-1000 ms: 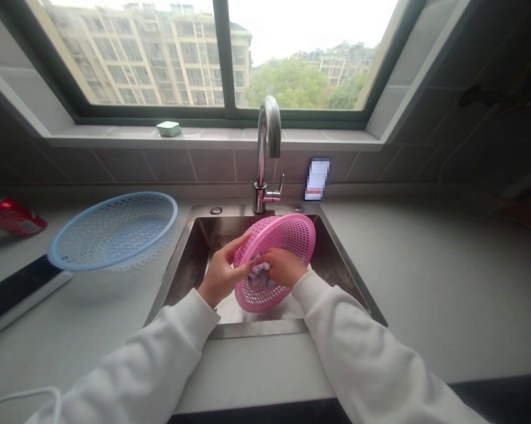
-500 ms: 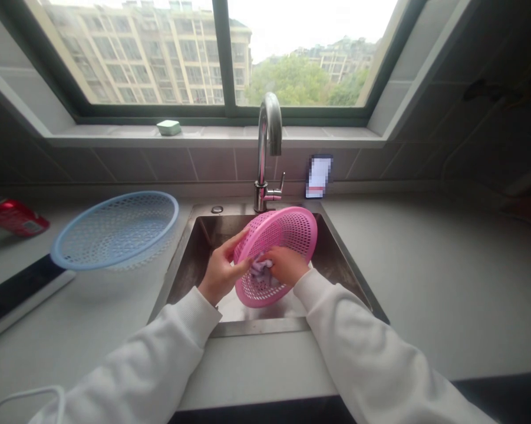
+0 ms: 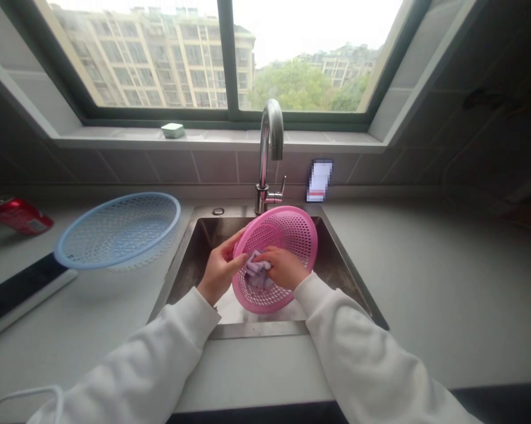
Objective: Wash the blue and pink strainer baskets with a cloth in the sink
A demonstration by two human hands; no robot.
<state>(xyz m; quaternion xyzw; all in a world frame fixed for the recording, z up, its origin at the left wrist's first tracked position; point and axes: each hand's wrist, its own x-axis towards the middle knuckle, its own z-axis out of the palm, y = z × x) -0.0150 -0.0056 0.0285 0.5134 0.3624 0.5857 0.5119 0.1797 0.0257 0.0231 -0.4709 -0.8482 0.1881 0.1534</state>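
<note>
Red metal drinks can: way off to the left of the left hand, lying on its side on the counter by the wall.
Flat black glossy panel: also far left of the left hand, set in the counter, nearer the person than the can.
Round blue perforated plastic basket: left of the left hand and well apart from it, tilted, with its near edge over the panel's corner.
Small pale green block: up on the window ledge, beyond and a bit left of the left hand. Can't tell if it's soap or a sponge.
Left hand: closed on the left rim of the pink basket, fingers curled over the edge.
Round pink perforated plastic basket: held between both hands above the sink, tipped up so the inside faces the person.
Crumpled lilac cloth: bunched under the right hand's fingers, pressed against the inside of the pink basket.
Right hand: closed around the cloth, inside the pink basket.
Curved chrome tap: straight beyond both hands, just behind the pink basket.
Steel sink: under both hands.
Grey countertop: stretches off to the right of the right hand.
</note>
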